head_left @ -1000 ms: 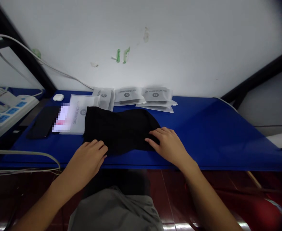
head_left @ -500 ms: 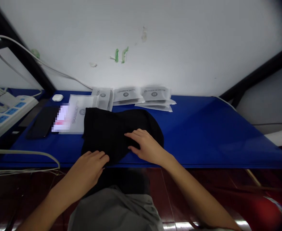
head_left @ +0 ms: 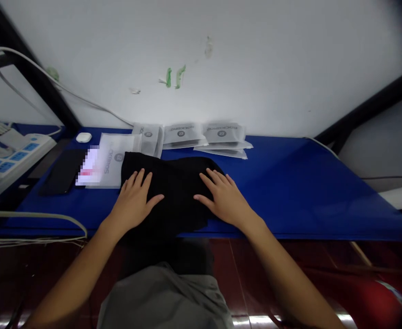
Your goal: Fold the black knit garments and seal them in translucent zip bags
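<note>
The blue worktop (head_left: 307, 187) spans the middle of the frame. At centre lies the black cloth (head_left: 175, 196), its lower part reaching the worktop's front edge. The left grip (head_left: 131, 203), left of centre, lies flat over the cloth's left part, fingers and thumb spread; the right grip (head_left: 227, 201), right of centre, rests at its right end, likewise spread. Cloth shows between them. Left of it, a frosted ROCKBROS pouch (head_left: 110, 157) is partly overlapped by the cloth; farther left sits a white earbud case (head_left: 83, 137).
</note>
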A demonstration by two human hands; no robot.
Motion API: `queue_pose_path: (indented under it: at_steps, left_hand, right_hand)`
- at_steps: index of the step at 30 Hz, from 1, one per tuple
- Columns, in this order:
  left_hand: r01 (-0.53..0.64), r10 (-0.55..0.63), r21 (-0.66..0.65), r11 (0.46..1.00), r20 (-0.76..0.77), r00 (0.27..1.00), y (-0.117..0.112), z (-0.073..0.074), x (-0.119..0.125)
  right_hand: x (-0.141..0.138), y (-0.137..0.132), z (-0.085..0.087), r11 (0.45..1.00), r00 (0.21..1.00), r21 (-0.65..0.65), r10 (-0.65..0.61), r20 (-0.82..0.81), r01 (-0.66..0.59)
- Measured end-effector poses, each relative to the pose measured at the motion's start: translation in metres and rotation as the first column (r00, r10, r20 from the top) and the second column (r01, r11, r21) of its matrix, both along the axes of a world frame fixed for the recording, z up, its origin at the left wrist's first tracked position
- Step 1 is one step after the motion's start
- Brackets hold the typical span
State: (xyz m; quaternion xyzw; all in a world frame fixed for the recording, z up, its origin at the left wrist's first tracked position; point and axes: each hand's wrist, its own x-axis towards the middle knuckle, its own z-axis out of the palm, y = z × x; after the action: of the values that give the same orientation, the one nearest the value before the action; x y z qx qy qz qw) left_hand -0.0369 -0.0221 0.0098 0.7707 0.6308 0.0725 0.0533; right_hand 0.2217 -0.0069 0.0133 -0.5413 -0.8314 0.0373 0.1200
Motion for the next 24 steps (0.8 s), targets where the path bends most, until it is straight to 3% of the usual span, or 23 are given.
queue_pose_path:
  at_steps: [3, 6, 14, 24]
  left_hand:
    - [-0.042, 0.038, -0.069, 0.997, -0.060, 0.998, 0.012, -0.013, 0.002]
    - [-0.051, 0.043, -0.116, 0.992, -0.074, 0.996, 0.022, -0.016, 0.002]
    - [-0.015, 0.003, -0.198, 0.980, -0.064, 0.998, 0.046, -0.009, 0.003]
    - [0.083, -0.082, -0.152, 0.985, 0.012, 0.997, 0.056, -0.014, -0.005]
  right_hand:
    - [0.004, 0.010, -0.018, 0.996, 0.996, -0.074, -0.034, 0.078, 0.040]
    - [0.008, 0.021, -0.025, 0.994, 0.998, -0.097, -0.037, 0.058, 0.043]
    - [0.008, 0.030, -0.026, 0.989, 0.996, -0.129, -0.074, 0.039, 0.079]
    - [0.009, 0.021, -0.029, 0.988, 0.994, -0.108, -0.108, 0.005, 0.108]
